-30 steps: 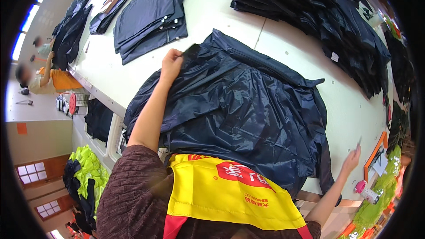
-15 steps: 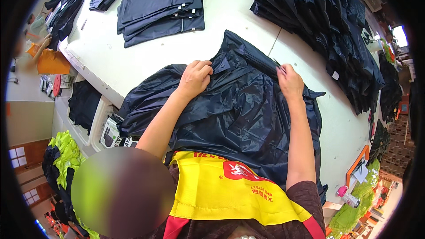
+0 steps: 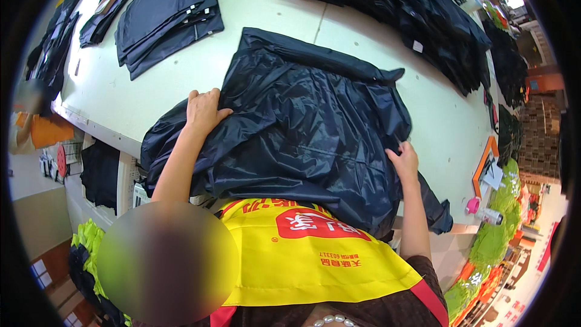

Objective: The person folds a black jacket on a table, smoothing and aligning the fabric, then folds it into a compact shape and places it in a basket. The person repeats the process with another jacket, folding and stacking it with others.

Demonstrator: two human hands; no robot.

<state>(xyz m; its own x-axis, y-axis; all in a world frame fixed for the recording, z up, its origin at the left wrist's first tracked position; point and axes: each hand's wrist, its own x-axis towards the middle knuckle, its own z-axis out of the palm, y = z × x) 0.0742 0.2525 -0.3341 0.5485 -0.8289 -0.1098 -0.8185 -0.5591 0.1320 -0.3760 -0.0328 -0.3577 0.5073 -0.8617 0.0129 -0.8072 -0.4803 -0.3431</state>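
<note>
A shiny dark navy jacket [image 3: 302,122] lies spread over the white table, its collar end pointing away from me and its fabric creased. My left hand [image 3: 204,112] rests on its left side beside the zipper edge, thumb held away from the fingers. At the right side, my right hand [image 3: 404,162] is at the jacket's edge with fingers curled. A small thin thing shows at those fingertips, too small to name. One sleeve hangs past my right forearm toward the table's near edge.
Folded dark garments [image 3: 160,15] are stacked at the far left of the white table [image 3: 260,9]. A large heap of dark garments [image 3: 417,18] lies at the far right. An orange-edged tray [image 3: 486,166] and a pink-capped bottle [image 3: 487,213] are at the right edge. Lime-green garments [image 3: 496,236] lie beyond.
My left hand has moved left to the zipper edge. My right hand has come down from the collar area, where it held a small pointed dark tool. The jacket lies flatter and more open.
</note>
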